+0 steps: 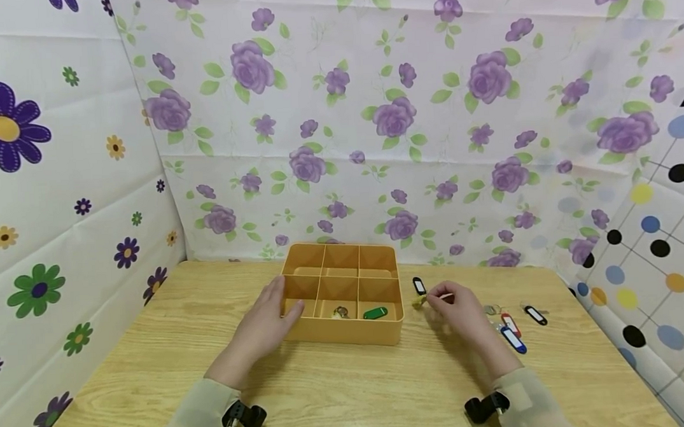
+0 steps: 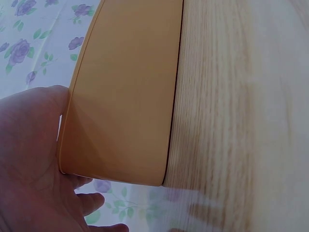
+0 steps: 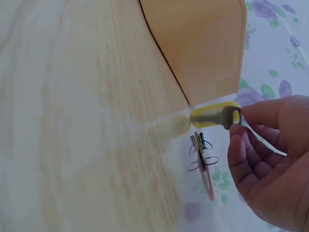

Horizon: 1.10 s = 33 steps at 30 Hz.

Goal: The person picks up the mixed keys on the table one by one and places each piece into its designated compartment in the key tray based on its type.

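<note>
Head: right hand [image 1: 458, 310] pinches yellow oblong key tag [image 1: 418, 302] right of orange six-compartment box [image 1: 341, 331] on wooden counter [image 1: 349, 385]. Left wrist: left hand [image 2: 31, 162] touches box corner, fingers [image 2: 91, 203] spread. Right wrist: fingers [image 3: 260, 114] narrow, gripping tag's near end.

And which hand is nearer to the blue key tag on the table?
The right hand is nearer, just left of the blue key tag. The left hand is much farther left, at the left side of the orange box.
</note>
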Motion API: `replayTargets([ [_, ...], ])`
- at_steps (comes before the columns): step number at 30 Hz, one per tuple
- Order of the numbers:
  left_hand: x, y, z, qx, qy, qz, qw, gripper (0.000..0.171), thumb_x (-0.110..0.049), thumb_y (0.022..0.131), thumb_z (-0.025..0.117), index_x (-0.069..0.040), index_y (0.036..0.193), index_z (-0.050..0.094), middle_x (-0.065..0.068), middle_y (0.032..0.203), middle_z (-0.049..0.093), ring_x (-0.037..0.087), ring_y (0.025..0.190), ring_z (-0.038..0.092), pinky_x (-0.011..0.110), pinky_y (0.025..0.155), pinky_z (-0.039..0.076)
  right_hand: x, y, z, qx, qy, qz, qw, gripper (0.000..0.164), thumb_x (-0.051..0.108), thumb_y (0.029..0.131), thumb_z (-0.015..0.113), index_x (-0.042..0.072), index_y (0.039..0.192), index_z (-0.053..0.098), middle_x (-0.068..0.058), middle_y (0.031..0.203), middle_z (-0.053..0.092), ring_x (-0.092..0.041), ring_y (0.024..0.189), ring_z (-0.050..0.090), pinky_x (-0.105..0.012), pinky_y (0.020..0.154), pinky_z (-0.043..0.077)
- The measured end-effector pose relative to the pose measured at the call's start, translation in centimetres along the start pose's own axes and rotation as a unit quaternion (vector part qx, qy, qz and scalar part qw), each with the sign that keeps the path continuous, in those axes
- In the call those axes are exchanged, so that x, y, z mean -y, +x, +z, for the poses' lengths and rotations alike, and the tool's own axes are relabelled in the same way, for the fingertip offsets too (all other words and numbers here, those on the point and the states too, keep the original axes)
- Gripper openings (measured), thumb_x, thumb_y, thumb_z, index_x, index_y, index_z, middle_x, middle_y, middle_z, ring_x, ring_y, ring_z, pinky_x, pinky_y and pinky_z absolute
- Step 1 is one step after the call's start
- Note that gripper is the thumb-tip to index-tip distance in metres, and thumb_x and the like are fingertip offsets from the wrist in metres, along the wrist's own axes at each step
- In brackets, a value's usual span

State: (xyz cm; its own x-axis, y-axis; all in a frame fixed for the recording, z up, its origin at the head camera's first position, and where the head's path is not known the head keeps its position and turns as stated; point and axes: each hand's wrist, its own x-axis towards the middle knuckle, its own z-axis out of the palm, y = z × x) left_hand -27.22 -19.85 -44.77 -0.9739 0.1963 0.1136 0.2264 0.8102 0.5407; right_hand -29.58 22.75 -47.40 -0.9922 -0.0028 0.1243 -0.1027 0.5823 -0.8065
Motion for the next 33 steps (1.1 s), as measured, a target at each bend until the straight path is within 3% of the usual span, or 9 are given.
replayTargets([
  [7,0.0,0.0,-0.1,0.001,0.004,0.001,1.0,0.098,-0.067,0.114,0.042,0.002,0.175,0.009,0.022,0.183,0.011,0.046,0.167,0.011,0.063,0.132,0.017,1.0,-0.3,-0.5,-0.006,0.025,-0.005,1.0,0.018,0.026,0.113,0.069,0.009,0.118,0.072,-0.012,0.126,0.072,-0.032,0.105,0.073,-0.036,0.081,0.059],
  [16,-0.2,0.0,-0.1,0.002,0.003,-0.002,1.0,0.098,-0.067,0.114,0.042,0.003,0.175,0.009,0.022,0.182,0.011,0.046,0.167,0.011,0.064,0.131,0.017,2.0,-0.6,-0.8,0.005,0.056,-0.021,0.998,0.016,0.019,0.114,0.066,0.003,0.118,0.069,-0.019,0.11,0.073,-0.034,0.1,0.071,-0.048,0.091,0.063],
  [27,-0.1,0.0,0.0,0.004,0.004,-0.004,1.0,0.095,-0.063,0.115,0.043,0.002,0.175,0.009,0.021,0.183,0.01,0.046,0.167,0.01,0.064,0.132,0.017,3.0,-0.9,-1.2,-0.007,0.053,-0.04,0.998,0.019,0.022,0.114,0.066,0.004,0.12,0.069,-0.015,0.102,0.071,-0.03,0.091,0.067,-0.035,0.077,0.059],
  [33,-0.2,0.0,-0.1,0.002,0.005,-0.003,1.0,0.095,-0.063,0.115,0.043,0.002,0.175,0.01,0.02,0.183,0.01,0.046,0.167,0.01,0.063,0.132,0.017,3.4,-1.0,-1.3,-0.005,0.074,-0.04,0.996,0.024,0.024,0.113,0.068,0.004,0.126,0.068,-0.014,0.103,0.07,-0.03,0.086,0.066,-0.034,0.072,0.058],
])
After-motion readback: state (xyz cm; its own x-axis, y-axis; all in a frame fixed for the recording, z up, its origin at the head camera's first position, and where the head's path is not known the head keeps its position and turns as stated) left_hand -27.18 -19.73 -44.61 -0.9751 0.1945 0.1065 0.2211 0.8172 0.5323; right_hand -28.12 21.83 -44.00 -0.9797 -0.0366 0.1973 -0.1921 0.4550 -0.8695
